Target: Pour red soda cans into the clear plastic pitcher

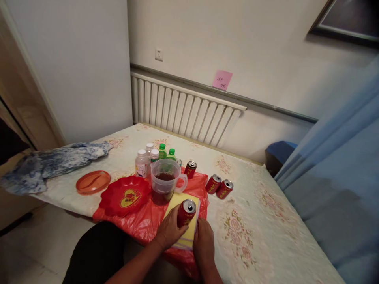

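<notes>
My left hand (171,228) is wrapped round an opened red drink can (187,211), which stands upright over a yellow pad (176,203). My right hand (204,240) is closed at the pad's right edge; what its fingers hold, if anything, is hidden. Just beyond the can is a clear plastic measuring jug (166,177) of dark liquid, its handle to the right. Another opened red can (190,169) stands behind the handle. Two more red cans (219,186) sit side by side to the right. Beneath the pad and jug lies a red plastic bag (139,221).
Left of the jug are a red scalloped plate (111,197) and an orange lid (93,182). White-capped bottles (142,163) and green-capped bottles (171,154) cluster behind it. A blue patterned cloth (65,161) covers the table's left side. Behind are a radiator (183,106) and a blue curtain (340,146).
</notes>
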`<state>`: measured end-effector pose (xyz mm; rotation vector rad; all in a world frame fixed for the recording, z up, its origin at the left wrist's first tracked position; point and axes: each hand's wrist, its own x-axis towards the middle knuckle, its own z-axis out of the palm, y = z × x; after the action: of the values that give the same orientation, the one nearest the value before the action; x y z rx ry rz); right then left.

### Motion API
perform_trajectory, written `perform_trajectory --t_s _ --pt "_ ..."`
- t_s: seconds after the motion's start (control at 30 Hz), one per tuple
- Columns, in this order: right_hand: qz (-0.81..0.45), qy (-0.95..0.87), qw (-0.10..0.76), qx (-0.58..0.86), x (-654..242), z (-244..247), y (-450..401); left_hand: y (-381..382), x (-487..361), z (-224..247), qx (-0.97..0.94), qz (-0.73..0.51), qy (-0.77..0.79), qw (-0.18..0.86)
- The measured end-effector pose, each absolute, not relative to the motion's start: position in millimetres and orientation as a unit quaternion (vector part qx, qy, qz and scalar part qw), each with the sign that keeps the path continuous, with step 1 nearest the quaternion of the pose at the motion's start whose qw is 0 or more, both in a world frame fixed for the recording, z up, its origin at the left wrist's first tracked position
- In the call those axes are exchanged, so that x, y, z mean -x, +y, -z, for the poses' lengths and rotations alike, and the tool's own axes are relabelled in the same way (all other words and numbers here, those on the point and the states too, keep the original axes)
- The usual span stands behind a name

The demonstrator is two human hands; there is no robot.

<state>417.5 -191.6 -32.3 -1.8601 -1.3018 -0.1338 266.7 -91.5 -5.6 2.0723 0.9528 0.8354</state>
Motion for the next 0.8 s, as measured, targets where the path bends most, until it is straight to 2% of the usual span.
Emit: perform_trajectory --t_s 0.13,0.43,0.67,0.8 --pt "0.087 -0.569 0.363 0.732 -432.5 45.4 -198.8 -90.7 -266.9 5.4 -0.801 -0.322 0.368 0.346" --pt "0.101 -0.525 0.37 0.76 -442.6 34.8 -203.9 -89.0 -267.6 7.3 -0.803 -0.33 0.364 0.336" --pt "0.106 -0.642 0.255 0.715 -439.6 47.0 -205.1 -88.1 -268.8 6.7 -0.807 -0.329 0.365 0.328" --pt "0.118 -0.624 0.241 0.734 -454.0 59.3 -211.6 -87.8 -268.6 7.0 -0.807 -0.331 0.364 0.328"
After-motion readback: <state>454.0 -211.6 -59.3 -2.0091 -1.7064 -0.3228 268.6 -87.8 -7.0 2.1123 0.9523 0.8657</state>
